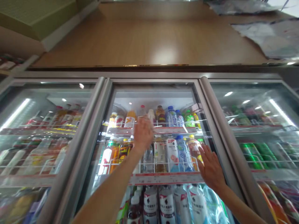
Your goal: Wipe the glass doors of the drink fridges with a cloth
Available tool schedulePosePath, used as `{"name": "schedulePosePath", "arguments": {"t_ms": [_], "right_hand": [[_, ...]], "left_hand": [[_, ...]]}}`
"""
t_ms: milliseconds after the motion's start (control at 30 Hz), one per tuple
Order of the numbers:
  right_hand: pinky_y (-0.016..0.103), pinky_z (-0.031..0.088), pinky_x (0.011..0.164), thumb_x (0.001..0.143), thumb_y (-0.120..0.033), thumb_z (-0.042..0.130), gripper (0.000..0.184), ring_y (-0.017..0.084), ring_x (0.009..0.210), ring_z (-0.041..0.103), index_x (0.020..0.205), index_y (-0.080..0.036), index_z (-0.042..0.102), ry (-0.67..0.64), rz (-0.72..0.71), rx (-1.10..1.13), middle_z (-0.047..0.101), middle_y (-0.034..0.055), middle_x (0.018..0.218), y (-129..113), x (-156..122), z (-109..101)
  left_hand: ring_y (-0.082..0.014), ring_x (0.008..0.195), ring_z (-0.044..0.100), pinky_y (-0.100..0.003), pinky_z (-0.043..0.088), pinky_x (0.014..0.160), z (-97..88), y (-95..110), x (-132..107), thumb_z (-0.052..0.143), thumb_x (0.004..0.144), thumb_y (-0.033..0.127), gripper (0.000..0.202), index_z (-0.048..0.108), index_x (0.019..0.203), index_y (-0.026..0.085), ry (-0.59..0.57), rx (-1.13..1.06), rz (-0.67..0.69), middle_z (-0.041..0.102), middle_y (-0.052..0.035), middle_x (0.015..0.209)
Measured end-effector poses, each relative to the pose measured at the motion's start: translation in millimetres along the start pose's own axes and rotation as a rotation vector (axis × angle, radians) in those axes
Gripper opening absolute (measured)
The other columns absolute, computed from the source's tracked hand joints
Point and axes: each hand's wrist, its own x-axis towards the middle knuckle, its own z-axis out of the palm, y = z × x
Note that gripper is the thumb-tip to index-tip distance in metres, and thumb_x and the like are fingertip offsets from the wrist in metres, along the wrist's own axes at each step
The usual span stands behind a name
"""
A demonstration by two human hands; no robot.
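Observation:
My left hand [143, 132] is raised in front of the middle glass door [130, 96] of a drinks fridge, level with the upper shelf. Motion smears its fingers, so whether it holds anything cannot be made out. Lower and to the right, my right hand [211, 166] has its fingers stretched out and apart, at the door's right side near the metal frame [218, 133]. Nothing shows in it. Behind the glass stand bottles, among them a blue-capped bottle [172, 116], a green bottle [188, 119] and a white-labelled bottle [172, 151].
Glass doors with more drinks flank the middle one, including green cans [253, 155] on the right. A wood panel [158, 40] rises above the fridge. Plastic-wrapped packages [273, 37] lie at upper right, and a green box [37, 18] sits at upper left.

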Motion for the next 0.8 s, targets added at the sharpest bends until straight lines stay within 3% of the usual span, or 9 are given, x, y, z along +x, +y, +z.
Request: {"name": "schedulePosePath", "arguments": {"t_ms": [100,167,233,300,367,533,600,700,800], "right_hand": [[0.049,0.036,0.101,0.093,-0.029,0.03,0.059,0.027,0.135,0.03,0.147,-0.023,0.006,-0.021,-0.006,-0.01,0.036,0.0113,0.145,1.5,1.2,-1.5],[0.048,0.035,0.101,0.093,-0.028,0.03,0.059,0.026,0.135,0.03,0.147,-0.023,0.006,-0.054,0.012,-0.024,0.035,0.0111,0.145,0.3,1.9,-3.4],[0.048,0.034,0.102,0.093,-0.028,0.03,0.059,0.026,0.135,0.03,0.147,-0.023,0.007,-0.063,0.037,-0.036,0.035,0.0108,0.145,-3.2,1.1,-5.5],[0.048,0.034,0.103,0.093,-0.027,0.031,0.058,0.025,0.136,0.029,0.147,-0.023,0.009,-0.052,0.052,-0.036,0.036,0.0103,0.145,-8.0,-1.1,-7.6],[0.047,0.034,0.103,0.093,-0.027,0.031,0.058,0.024,0.136,0.029,0.147,-0.022,0.011,-0.054,0.053,-0.022,0.036,0.0099,0.145,-11.4,-4.0,-10.9],[0.049,0.034,0.104,0.092,-0.025,0.031,0.057,0.025,0.135,0.03,0.146,-0.022,0.013,-0.103,0.057,-0.037,0.036,0.0111,0.145,6.8,-7.2,-30.3],[0.049,0.034,0.104,0.092,-0.025,0.032,0.058,0.025,0.135,0.031,0.147,-0.023,0.012,-0.084,0.058,-0.065,0.035,0.0115,0.145,24.5,-6.3,-42.3],[0.049,0.036,0.103,0.091,-0.023,0.033,0.06,0.025,0.134,0.032,0.147,-0.023,0.01,-0.062,0.04,-0.086,0.035,0.0113,0.145,50.9,-7.5,-60.8],[0.049,0.035,0.105,0.09,-0.021,0.033,0.06,0.025,0.135,0.03,0.147,-0.023,0.012,-0.086,0.022,-0.08,0.034,0.0103,0.146,69.6,-16.1,-75.2]], "left_hand": [[-0.0156,0.125,0.042,-0.031,0.037,0.102,-2.7,6.7,-12.1,0.045,0.077,0.033,0.041,0.056,0.116,0.028,-0.037,-0.045,0.145,0.054,0.0013,0.13],[-0.0215,0.126,0.043,-0.039,0.038,0.102,-14.8,-25.2,-9.7,0.039,0.078,0.027,0.044,0.054,0.118,0.018,0.019,-0.04,0.048,0.054,-0.0091,0.129],[-0.0332,0.129,0.036,-0.055,0.034,0.1,-22.6,-61.8,-1.4,0.032,0.08,0.023,0.049,0.048,0.122,0.003,0.106,-0.022,-0.122,0.046,-0.0239,0.132],[-0.0394,0.131,0.03,-0.063,0.03,0.098,-18.8,-72.0,5.9,0.029,0.082,0.022,0.051,0.043,0.123,-0.004,0.127,-0.024,-0.186,0.04,-0.0305,0.133],[-0.0375,0.132,0.029,-0.06,0.03,0.101,-6.1,-44.1,6.2,0.031,0.083,0.024,0.051,0.045,0.125,-0.001,0.063,-0.057,-0.087,0.04,-0.0271,0.136],[-0.0163,0.132,0.034,-0.033,0.031,0.108,21.4,66.9,2.6,0.046,0.08,0.034,0.042,0.053,0.121,0.031,-0.161,-0.203,0.4,0.046,0.0039,0.138],[-0.0186,0.133,0.033,-0.038,0.03,0.108,27.6,82.5,20.5,0.045,0.08,0.032,0.043,0.052,0.123,0.028,-0.163,-0.225,0.399,0.045,0.0004,0.14],[-0.0314,0.135,0.027,-0.056,0.024,0.106,39.9,99.1,54.3,0.036,0.083,0.025,0.049,0.045,0.129,0.009,-0.102,-0.233,0.256,0.036,-0.0173,0.143],[-0.0317,0.135,0.028,-0.057,0.024,0.106,51.6,147.3,44.9,0.035,0.086,0.026,0.047,0.044,0.13,0.011,-0.099,-0.271,0.317,0.038,-0.0158,0.142]]}}
